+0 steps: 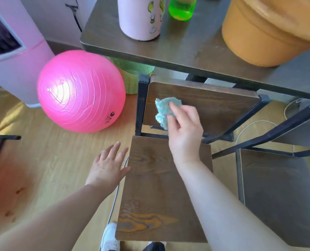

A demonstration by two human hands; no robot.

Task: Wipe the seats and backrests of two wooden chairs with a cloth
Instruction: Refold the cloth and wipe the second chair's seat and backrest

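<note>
A wooden chair stands in front of me, with a dark brown seat (150,187) and a backrest (214,105) on a black metal frame. My right hand (185,131) presses a crumpled teal cloth (164,109) against the left part of the backrest. My left hand (109,165) hovers with fingers spread by the seat's left edge, holding nothing. The seat of a second chair (281,196) shows at the right, partly cut off by the frame.
A dark table (195,51) behind the chair carries a pink bottle (140,17), a green bottle (181,8) and an orange pot (270,31). A big pink ball (80,91) lies on the wooden floor at the left. White cables (250,125) trail under the table.
</note>
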